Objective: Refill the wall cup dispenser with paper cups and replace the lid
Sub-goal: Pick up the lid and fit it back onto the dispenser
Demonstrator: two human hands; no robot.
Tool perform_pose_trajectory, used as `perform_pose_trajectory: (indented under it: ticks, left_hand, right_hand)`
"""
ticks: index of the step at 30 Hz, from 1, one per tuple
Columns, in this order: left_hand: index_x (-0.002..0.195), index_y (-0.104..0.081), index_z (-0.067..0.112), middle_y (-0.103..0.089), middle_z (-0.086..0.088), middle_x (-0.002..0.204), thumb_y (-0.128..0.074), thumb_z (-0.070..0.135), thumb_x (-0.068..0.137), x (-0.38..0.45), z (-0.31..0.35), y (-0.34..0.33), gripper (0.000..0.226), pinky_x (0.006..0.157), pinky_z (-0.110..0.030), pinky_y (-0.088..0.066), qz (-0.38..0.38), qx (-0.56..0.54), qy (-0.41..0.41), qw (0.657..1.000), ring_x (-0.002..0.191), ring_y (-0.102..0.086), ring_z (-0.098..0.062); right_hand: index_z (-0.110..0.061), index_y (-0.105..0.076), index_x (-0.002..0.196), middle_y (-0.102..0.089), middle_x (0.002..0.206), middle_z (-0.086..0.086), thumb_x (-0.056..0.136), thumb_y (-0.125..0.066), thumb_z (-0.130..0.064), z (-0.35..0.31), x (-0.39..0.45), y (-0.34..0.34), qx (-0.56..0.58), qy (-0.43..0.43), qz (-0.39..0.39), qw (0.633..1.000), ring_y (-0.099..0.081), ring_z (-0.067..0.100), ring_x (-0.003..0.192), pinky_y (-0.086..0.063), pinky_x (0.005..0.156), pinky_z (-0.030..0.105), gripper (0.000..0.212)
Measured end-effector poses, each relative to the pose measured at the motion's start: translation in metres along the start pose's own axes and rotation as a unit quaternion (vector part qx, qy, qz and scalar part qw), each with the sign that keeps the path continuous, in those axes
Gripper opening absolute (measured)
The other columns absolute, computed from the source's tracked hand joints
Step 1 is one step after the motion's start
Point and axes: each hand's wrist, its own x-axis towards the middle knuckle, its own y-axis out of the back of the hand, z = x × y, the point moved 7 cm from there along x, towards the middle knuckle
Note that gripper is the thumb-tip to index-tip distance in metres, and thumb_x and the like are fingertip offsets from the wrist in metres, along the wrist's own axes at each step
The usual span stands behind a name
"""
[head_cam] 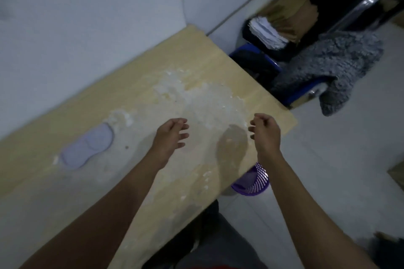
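My left hand (171,135) hovers over the middle of a light wooden table (65,116), fingers loosely curled and apart, holding nothing. My right hand (265,132) hangs near the table's right edge, fingers also curled and apart, empty. Between the two hands there is a blurred, see-through shape (232,144) over the table; I cannot tell what it is. No wall dispenser, paper cups or lid can be made out in this view. The picture is dim and motion-blurred.
A pale purple flat object (87,148) lies on the table at left. White flaky patches (207,102) mark the tabletop. A purple mesh bin (253,181) stands on the floor below the right edge. Beyond are a blue chair with grey fuzzy fabric (328,65), stacked papers (266,30) and cardboard.
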Motion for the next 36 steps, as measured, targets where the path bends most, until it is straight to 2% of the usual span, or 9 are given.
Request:
perform_pose_trajectory:
  ticks: [6,9,14,16,18,22,29,32,36]
  left_hand:
    - [0.102,-0.069,0.019,-0.069,0.004,0.093,-0.051,0.025,0.104,-0.012,0.004,0.085,0.019,0.073,-0.029,-0.052,0.114,-0.051,-0.043,0.991,0.086,-0.067,-0.014]
    - [0.105,-0.068,0.016,-0.068,0.004,0.093,-0.049,0.026,0.104,-0.015,-0.012,0.146,0.021,0.073,-0.031,-0.051,0.195,-0.073,-0.037,0.977,0.086,-0.066,-0.015]
    - [0.083,-0.065,0.025,-0.069,-0.006,0.096,-0.049,0.025,0.102,-0.019,-0.054,0.241,0.025,0.078,-0.041,-0.05,0.33,-0.044,-0.008,0.943,0.093,-0.065,-0.029]
    - [0.103,-0.07,0.016,-0.069,-0.009,0.11,-0.051,0.021,0.1,-0.021,-0.072,0.274,0.02,0.081,-0.033,-0.046,0.378,-0.016,0.023,0.925,0.1,-0.063,-0.028]
    - [0.125,-0.064,0.01,-0.063,-0.014,0.128,-0.057,0.018,0.096,-0.018,-0.091,0.301,0.031,0.092,-0.037,-0.051,0.405,-0.012,0.058,0.912,0.114,-0.062,-0.033]
    - [0.144,-0.049,0.01,-0.047,-0.023,0.147,-0.06,0.025,0.094,-0.006,-0.115,0.325,0.054,0.101,-0.051,-0.052,0.367,0.022,0.13,0.921,0.123,-0.058,-0.043]
    - [0.16,-0.022,0.013,-0.037,-0.021,0.158,-0.057,0.031,0.096,0.017,-0.134,0.337,0.075,0.106,-0.044,-0.048,0.261,0.004,0.151,0.954,0.133,-0.051,-0.041]
    - [0.16,-0.027,0.015,-0.036,-0.019,0.159,-0.056,0.033,0.098,0.013,-0.13,0.343,0.07,0.095,-0.034,-0.045,0.242,-0.001,0.14,0.96,0.136,-0.049,-0.039]
    - [0.148,-0.048,0.011,-0.056,-0.019,0.143,-0.058,0.025,0.097,-0.003,-0.106,0.361,0.053,0.085,-0.039,-0.052,0.27,-0.047,0.075,0.959,0.119,-0.062,-0.039]
  right_hand:
    - [-0.015,-0.065,0.108,-0.068,0.095,0.002,0.1,-0.053,-0.02,-0.039,-0.028,-0.136,-0.091,0.043,-0.166,0.981,-0.065,0.016,0.078,-0.051,0.068,0.031,0.015]
    - [-0.017,-0.066,0.107,-0.07,0.097,0.003,0.1,-0.054,-0.023,-0.048,-0.06,-0.214,-0.148,0.069,-0.256,0.953,-0.067,0.018,0.081,-0.053,0.07,0.033,0.015]
    - [-0.021,-0.066,0.107,-0.072,0.108,0.004,0.099,-0.052,-0.03,-0.029,-0.12,-0.323,-0.272,0.077,-0.384,0.879,-0.069,0.022,0.089,-0.056,0.086,0.043,0.018]
    - [-0.02,-0.066,0.118,-0.07,0.116,0.006,0.098,-0.05,-0.03,-0.016,-0.142,-0.358,-0.332,0.095,-0.422,0.838,-0.067,0.027,0.098,-0.055,0.089,0.045,0.028]
    - [-0.017,-0.06,0.132,-0.065,0.122,0.006,0.099,-0.048,-0.029,-0.006,-0.159,-0.383,-0.383,0.111,-0.434,0.807,-0.063,0.028,0.1,-0.051,0.081,0.038,0.038]
    - [-0.008,-0.043,0.147,-0.05,0.146,0.015,0.099,-0.051,-0.033,0.013,-0.171,-0.411,-0.423,0.097,-0.402,0.806,-0.057,0.035,0.121,-0.042,0.079,0.032,0.055]
    - [-0.01,-0.038,0.151,-0.039,0.15,0.016,0.098,-0.048,-0.026,0.032,-0.174,-0.424,-0.448,0.06,-0.377,0.809,-0.054,0.038,0.118,-0.04,0.079,0.033,0.056]
    - [-0.006,-0.05,0.142,-0.054,0.139,0.018,0.095,-0.044,-0.009,0.024,-0.176,-0.42,-0.405,0.066,-0.378,0.83,-0.055,0.029,0.097,-0.041,0.077,0.03,0.047]
    - [-0.014,-0.05,0.141,-0.057,0.136,0.011,0.098,-0.047,-0.014,-0.005,-0.185,-0.41,-0.342,0.111,-0.368,0.858,-0.06,0.03,0.109,-0.043,0.081,0.031,0.043]
